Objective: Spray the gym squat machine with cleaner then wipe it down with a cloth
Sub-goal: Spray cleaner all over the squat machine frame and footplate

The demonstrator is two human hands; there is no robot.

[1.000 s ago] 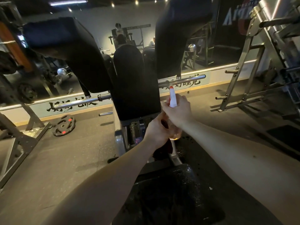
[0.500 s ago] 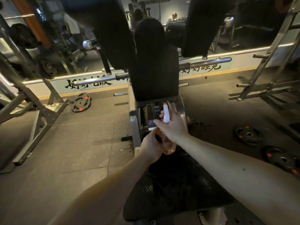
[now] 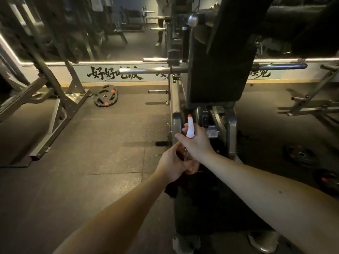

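Hands together on upright spray bottle (image 3: 190, 126): right hand (image 3: 197, 144) grips neck, left hand (image 3: 171, 165) holds base; squat machine pad (image 3: 218, 76) rises just beyond, far-right, right hand nearer

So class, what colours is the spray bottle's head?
The spray head is white with an orange-red tip; head view.

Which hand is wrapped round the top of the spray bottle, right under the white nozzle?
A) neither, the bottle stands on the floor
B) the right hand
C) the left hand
B: the right hand curls round the neck of the bottle just below the white nozzle, while the left hand holds the clear body lower down.
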